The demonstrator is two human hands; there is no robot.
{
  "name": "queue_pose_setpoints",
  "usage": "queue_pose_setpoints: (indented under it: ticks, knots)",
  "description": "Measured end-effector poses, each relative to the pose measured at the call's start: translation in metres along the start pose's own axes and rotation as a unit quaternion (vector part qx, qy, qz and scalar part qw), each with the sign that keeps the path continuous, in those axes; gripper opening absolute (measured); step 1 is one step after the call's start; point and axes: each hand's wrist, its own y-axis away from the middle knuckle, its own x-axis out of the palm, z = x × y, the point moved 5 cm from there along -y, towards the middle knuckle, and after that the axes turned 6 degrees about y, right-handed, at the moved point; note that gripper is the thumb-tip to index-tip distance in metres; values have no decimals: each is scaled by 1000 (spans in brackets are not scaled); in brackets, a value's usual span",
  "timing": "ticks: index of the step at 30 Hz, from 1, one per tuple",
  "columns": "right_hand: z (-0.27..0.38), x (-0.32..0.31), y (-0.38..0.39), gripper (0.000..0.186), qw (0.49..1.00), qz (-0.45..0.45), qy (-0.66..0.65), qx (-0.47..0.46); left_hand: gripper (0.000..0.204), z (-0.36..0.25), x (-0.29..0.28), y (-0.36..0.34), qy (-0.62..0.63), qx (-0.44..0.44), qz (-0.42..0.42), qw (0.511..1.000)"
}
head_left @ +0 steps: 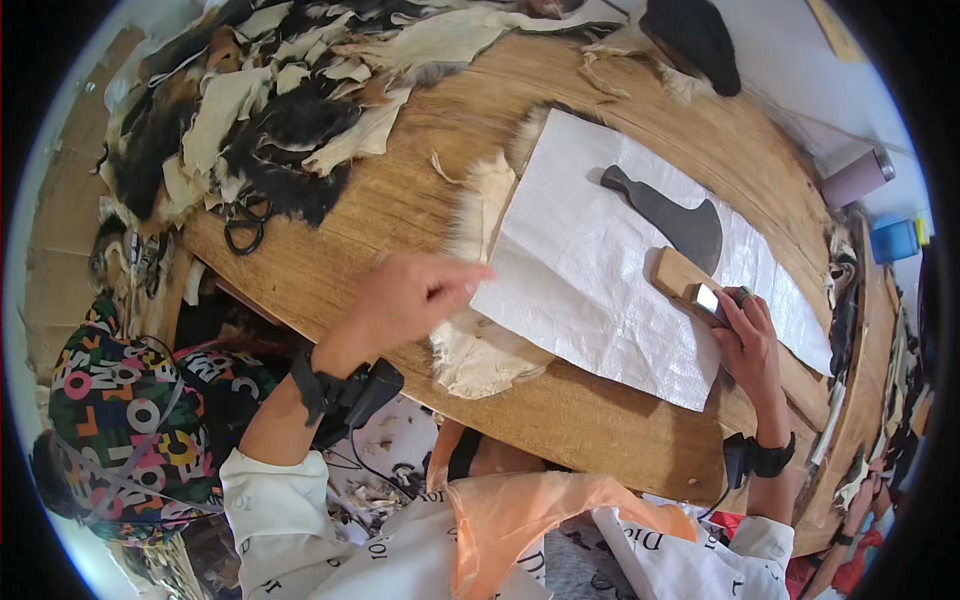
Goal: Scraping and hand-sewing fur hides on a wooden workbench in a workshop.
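A white woven plastic sheet [580,270] lies on a piece of pale furry hide [490,365] on the wooden table. My left hand [415,295] is at the sheet's left edge, slightly blurred, its thumb and forefinger pressed together; whether the edge is pinched between them is hidden. On the right, my right hand [748,340] has its fingers closed on the near end of a wooden block [678,270], where a shiny silvery piece [707,298] shows. A dark metal blade with a short handle [668,215] lies on the sheet just beyond the block.
Hide scraps [290,110] are heaped at the far left, with black-handled scissors [245,225] by the table edge. A dark fur piece [695,45] lies at the far right. A wooden board [805,385], a mauve cylinder [857,178] and a blue container [895,240] are on the right.
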Motion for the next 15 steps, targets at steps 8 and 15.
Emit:
queue_pose_setpoints:
  ticks: [8, 15]
  knots:
    - [-1, 1, -1, 49, 1000, 9, -13, 22, 31, 24, 15, 16, -176, 88, 34, 980]
    - [-3, 2, -2, 53, 999, 15, -22, 35, 32, 31, 14, 15, -200, 50, 68, 976]
